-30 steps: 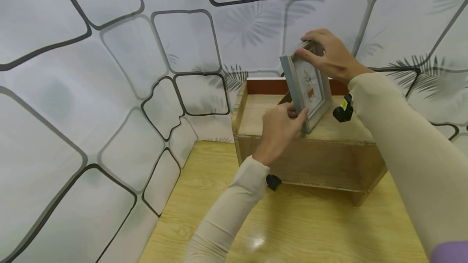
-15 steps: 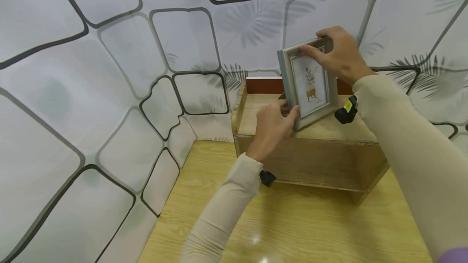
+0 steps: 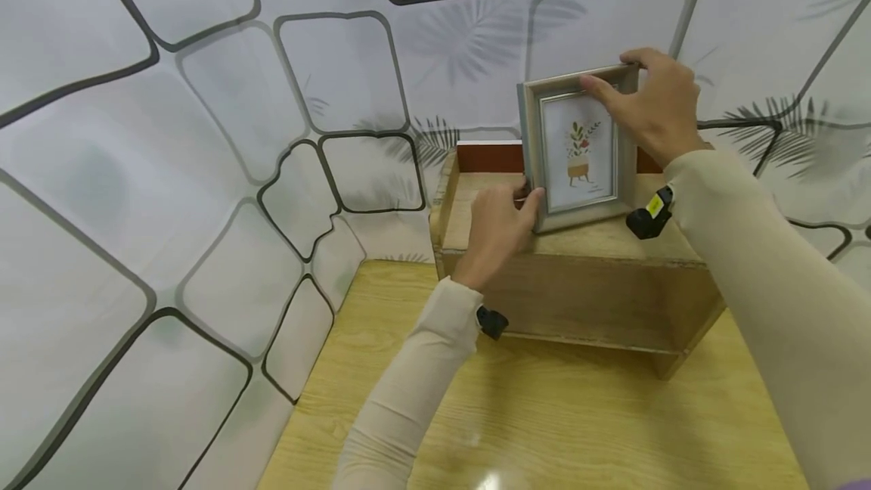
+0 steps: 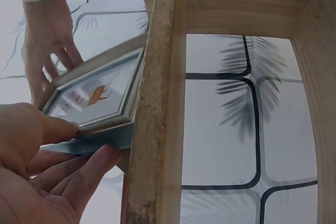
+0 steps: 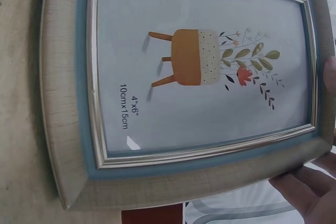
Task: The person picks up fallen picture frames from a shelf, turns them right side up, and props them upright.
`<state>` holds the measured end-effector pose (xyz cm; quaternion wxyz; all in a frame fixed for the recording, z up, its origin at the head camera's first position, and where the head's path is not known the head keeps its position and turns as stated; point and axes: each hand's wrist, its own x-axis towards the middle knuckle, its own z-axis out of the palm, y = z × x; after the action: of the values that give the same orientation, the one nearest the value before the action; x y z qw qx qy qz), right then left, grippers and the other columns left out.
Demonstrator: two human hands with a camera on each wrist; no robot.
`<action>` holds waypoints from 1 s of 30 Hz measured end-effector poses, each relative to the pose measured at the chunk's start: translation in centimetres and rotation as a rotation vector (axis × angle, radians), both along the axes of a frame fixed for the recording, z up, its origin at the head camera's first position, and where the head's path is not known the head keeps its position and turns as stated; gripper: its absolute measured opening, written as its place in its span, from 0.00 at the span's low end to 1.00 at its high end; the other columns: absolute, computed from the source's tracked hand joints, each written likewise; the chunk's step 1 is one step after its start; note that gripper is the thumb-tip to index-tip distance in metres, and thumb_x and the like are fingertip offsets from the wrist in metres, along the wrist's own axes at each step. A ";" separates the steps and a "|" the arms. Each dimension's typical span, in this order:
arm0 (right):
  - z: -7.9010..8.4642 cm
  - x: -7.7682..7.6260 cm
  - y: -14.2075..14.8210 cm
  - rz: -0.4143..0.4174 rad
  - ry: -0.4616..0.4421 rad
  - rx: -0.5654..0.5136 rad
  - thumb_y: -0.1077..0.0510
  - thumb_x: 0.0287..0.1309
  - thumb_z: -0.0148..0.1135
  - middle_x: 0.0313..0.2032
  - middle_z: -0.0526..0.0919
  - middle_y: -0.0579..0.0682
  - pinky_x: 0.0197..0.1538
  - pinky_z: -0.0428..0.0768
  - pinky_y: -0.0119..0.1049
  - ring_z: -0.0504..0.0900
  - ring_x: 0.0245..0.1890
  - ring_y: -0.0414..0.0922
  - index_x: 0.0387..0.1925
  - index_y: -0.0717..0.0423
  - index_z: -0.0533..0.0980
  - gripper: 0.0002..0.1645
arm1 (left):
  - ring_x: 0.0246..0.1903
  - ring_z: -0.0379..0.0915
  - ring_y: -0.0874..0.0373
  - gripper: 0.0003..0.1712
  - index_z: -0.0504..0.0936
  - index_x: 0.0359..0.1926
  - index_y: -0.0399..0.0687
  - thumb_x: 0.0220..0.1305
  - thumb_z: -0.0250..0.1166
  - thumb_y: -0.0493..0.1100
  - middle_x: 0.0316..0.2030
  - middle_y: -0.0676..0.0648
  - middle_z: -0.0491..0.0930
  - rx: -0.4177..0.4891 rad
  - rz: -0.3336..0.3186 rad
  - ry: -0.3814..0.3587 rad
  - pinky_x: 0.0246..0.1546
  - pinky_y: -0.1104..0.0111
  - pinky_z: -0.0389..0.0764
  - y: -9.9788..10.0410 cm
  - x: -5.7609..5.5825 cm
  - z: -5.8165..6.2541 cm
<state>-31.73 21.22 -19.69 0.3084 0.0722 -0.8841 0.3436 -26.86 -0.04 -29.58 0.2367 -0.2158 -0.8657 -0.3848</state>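
Note:
A silver-beige picture frame [image 3: 578, 206] with blue sides stands nearly upright on the top of the wooden shelf unit [image 3: 585, 289], its face turned toward me. Behind its glass is a print of a potted plant [image 5: 194, 56]. My left hand [image 3: 495, 231] pinches the lower left side, thumb in front and fingers behind; the left wrist view shows this grip from below. At the upper right corner, my right hand [image 3: 656, 108] holds the frame, its thumb lying over the front and the other fingers reaching behind the top edge. The frame hides its own back.
The shelf unit has a reddish-brown strip [image 3: 490, 158] along its back and an open compartment under the top board. It stands on a yellow wood-grain surface [image 3: 558, 422], close to the patterned wall covering [image 3: 463, 44] behind and at the left.
Both hands have turned the picture frame from a sideways angle to face me. The right hand has moved right with its corner, and the left hand has shifted slightly left.

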 end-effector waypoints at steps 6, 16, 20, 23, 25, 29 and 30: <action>-0.6 0.4 0.3 -0.096 0.022 -0.079 0.35 0.62 0.65 0.65 0.75 0.62 0.73 0.59 0.49 0.72 0.67 0.57 0.68 0.63 0.70 0.46 | 0.34 0.86 0.57 0.14 0.88 0.33 0.39 0.73 0.63 0.44 0.35 0.44 0.89 0.029 -0.015 -0.017 0.36 0.70 0.82 0.1 -0.3 -0.1; -1.0 0.8 1.2 -0.146 0.078 -0.168 0.35 0.58 0.70 0.50 0.86 0.58 0.59 0.71 0.30 0.81 0.39 0.33 0.51 0.60 0.85 0.34 | 0.39 0.86 0.54 0.19 0.81 0.59 0.36 0.74 0.62 0.43 0.53 0.41 0.84 0.048 -0.012 -0.060 0.35 0.69 0.80 0.2 -0.8 -0.2; -1.1 1.0 1.4 -0.158 0.064 -0.201 0.34 0.58 0.69 0.47 0.88 0.53 0.47 0.72 0.25 0.74 0.31 0.23 0.49 0.57 0.86 0.33 | 0.40 0.86 0.54 0.19 0.81 0.59 0.36 0.74 0.62 0.43 0.54 0.41 0.84 0.054 0.001 -0.057 0.37 0.66 0.81 0.3 -1.1 -0.2; -1.1 1.2 1.4 -0.161 0.068 -0.220 0.35 0.58 0.69 0.46 0.88 0.54 0.42 0.72 0.23 0.74 0.28 0.20 0.50 0.57 0.86 0.32 | 0.43 0.85 0.53 0.19 0.82 0.58 0.37 0.73 0.63 0.43 0.53 0.42 0.84 0.052 0.012 -0.054 0.40 0.64 0.82 0.4 -1.2 -0.2; -1.1 1.2 1.5 -0.162 0.073 -0.232 0.36 0.58 0.70 0.46 0.88 0.55 0.40 0.72 0.21 0.73 0.27 0.19 0.50 0.56 0.86 0.31 | 0.45 0.85 0.52 0.19 0.82 0.58 0.37 0.73 0.63 0.43 0.53 0.42 0.84 0.048 0.020 -0.052 0.42 0.62 0.82 0.4 -1.3 -0.2; -1.1 1.3 1.6 -0.174 0.084 -0.248 0.36 0.57 0.71 0.45 0.88 0.55 0.38 0.73 0.20 0.74 0.26 0.18 0.49 0.56 0.86 0.31 | 0.50 0.84 0.50 0.19 0.82 0.59 0.38 0.73 0.63 0.43 0.53 0.43 0.84 0.032 0.032 -0.045 0.49 0.58 0.82 0.5 -1.4 -0.1; -1.1 1.3 1.6 -0.178 0.087 -0.250 0.36 0.57 0.71 0.45 0.88 0.55 0.37 0.73 0.20 0.74 0.26 0.18 0.49 0.56 0.86 0.31 | 0.50 0.84 0.50 0.19 0.82 0.59 0.38 0.73 0.63 0.43 0.53 0.42 0.84 0.033 0.029 -0.045 0.50 0.57 0.82 0.5 -1.4 -0.1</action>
<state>-30.42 22.81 -20.84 0.3820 -0.0305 -0.8233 0.4187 -28.25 0.46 -29.67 0.2264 -0.1905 -0.8674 -0.4001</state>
